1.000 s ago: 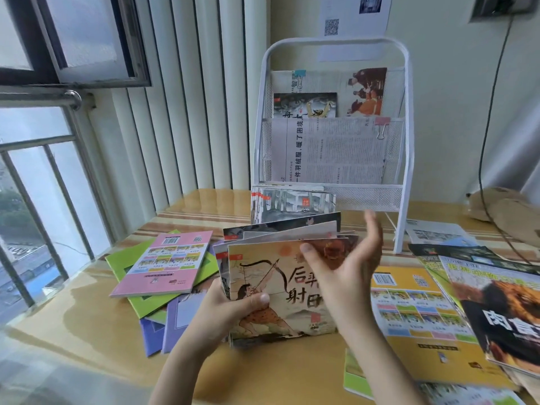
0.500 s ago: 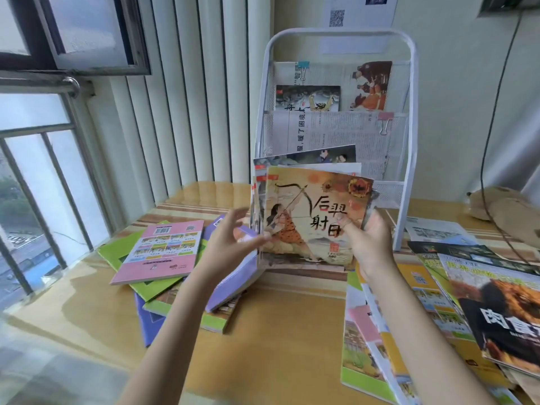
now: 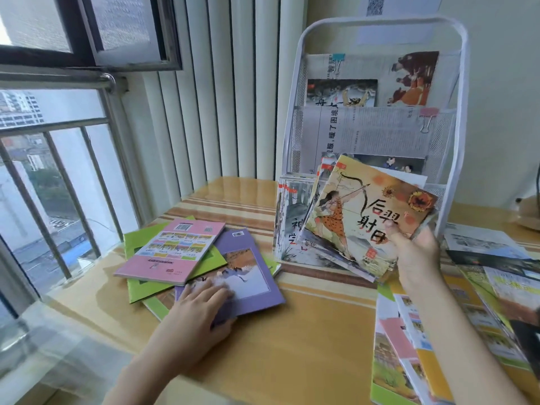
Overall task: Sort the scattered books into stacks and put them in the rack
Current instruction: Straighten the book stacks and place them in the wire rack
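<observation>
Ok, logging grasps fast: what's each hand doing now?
Left hand: open, flat on the purple book.
Right hand: gripping the stack of picture books.

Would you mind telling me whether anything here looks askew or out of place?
Yes: the stack of picture books gripped by the right hand sits tilted and fanned at the white rack. The left hand rests on a skewed purple book.
</observation>
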A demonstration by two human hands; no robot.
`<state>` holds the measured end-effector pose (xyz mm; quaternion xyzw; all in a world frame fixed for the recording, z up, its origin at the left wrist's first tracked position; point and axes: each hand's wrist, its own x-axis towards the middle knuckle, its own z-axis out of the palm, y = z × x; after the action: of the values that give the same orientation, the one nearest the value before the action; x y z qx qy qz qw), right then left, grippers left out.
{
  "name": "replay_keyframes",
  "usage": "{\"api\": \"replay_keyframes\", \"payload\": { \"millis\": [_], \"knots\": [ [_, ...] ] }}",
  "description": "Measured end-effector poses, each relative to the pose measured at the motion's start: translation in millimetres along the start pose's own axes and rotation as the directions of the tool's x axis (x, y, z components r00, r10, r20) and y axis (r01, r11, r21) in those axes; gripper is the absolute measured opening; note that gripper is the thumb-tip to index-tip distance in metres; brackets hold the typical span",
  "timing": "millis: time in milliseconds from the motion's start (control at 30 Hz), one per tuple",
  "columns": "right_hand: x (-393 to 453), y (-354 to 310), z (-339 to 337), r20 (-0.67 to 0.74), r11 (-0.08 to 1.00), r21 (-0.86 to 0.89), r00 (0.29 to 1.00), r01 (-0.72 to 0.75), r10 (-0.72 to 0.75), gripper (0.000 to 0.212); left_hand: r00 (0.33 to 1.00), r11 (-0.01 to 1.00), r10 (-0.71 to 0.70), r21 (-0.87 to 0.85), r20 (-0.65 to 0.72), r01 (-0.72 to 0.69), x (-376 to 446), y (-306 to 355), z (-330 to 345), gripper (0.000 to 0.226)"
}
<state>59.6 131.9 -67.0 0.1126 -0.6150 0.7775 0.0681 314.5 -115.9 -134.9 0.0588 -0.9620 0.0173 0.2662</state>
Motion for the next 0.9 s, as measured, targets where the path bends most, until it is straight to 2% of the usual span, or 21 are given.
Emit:
{"api": "replay_keyframes", "payload": {
  "millis": [133,200,267,300,333,433,500,533,567,633,667,700,733,800,833,867,900],
  "knots": [
    [-3,13,22,0.116,0.995,-0.096,0.993,-0.012,0.023,0.024,0.99,0.995,0.102,0.031,-0.097,-0.1,-15,-6,-18,0.026],
    [-4,16,33,0.119,0.97,-0.233,0.992,0.069,-0.041,0.023,0.993,0.999,0.043,-0.004,-0.109,-0.043,-18,-4,-27,0.041],
    [-3,24,39,0.109,0.915,-0.391,0.992,0.102,-0.064,0.036,0.992,0.999,-0.032,0.002,-0.123,0.032,-20,-5,-33,0.031],
    [-2,30,40,0.1,0.888,-0.452,0.994,0.088,-0.048,0.044,0.99,0.997,-0.074,0.005,-0.118,0.075,-21,-6,-36,0.026],
    [-1,37,39,0.087,0.858,-0.509,0.996,0.068,-0.028,0.05,0.989,0.994,-0.107,-0.004,-0.099,0.107,-22,-7,-37,0.031],
    [2,50,34,0.022,0.728,-0.685,0.998,-0.026,0.055,0.056,0.986,0.987,-0.157,-0.045,-0.061,0.155,-20,-7,-42,0.034],
    [-1,48,36,-0.048,0.695,-0.712,0.995,-0.097,0.09,0.063,0.977,0.979,-0.198,-0.072,-0.078,0.192,-16,-7,-46,0.029],
    [-7,45,38,-0.092,0.708,-0.7,0.995,-0.095,0.042,0.066,0.967,0.969,-0.235,-0.106,-0.096,0.224,-14,-7,-48,0.026],
    [-15,41,42,-0.123,0.73,-0.683,0.989,-0.024,-0.082,0.065,0.957,0.957,-0.268,-0.147,-0.112,0.251,-14,-8,-48,0.024],
    [-39,27,54,-0.078,0.713,-0.647,0.907,0.269,-0.413,0.041,0.949,0.945,-0.287,-0.198,-0.129,0.259,-13,-9,-48,0.02],
    [-51,21,62,0.001,0.688,-0.616,0.874,0.384,-0.487,0.024,0.952,0.948,-0.275,-0.203,-0.131,0.246,-13,-8,-49,0.019],
    [-63,16,71,0.119,0.682,-0.575,0.871,0.451,-0.476,0.012,0.956,0.953,-0.257,-0.203,-0.14,0.226,-12,-7,-50,0.019],
    [-75,13,81,0.259,0.698,-0.548,0.887,0.461,-0.382,0.008,0.96,0.958,-0.237,-0.199,-0.152,0.205,-11,-7,-50,0.02],
    [-96,20,100,0.487,0.754,-0.553,0.872,0.356,-0.054,0.014,0.959,0.963,-0.224,-0.19,-0.176,0.191,-11,-7,-50,0.019],
    [-106,25,110,0.526,0.801,-0.548,0.843,0.239,0.109,0.017,0.958,0.962,-0.227,-0.193,-0.175,0.193,-11,-6,-50,0.018],
    [-115,30,118,0.519,0.865,-0.5,0.817,0.051,0.252,0.019,0.962,0.964,-0.218,-0.191,-0.161,0.187,-12,-6,-51,0.017],
    [-123,30,124,0.49,0.899,-0.388,0.78,-0.205,0.389,0.019,0.971,0.971,-0.192,-0.175,-0.146,0.165,-13,-7,-49,0.019]
  ]
}}
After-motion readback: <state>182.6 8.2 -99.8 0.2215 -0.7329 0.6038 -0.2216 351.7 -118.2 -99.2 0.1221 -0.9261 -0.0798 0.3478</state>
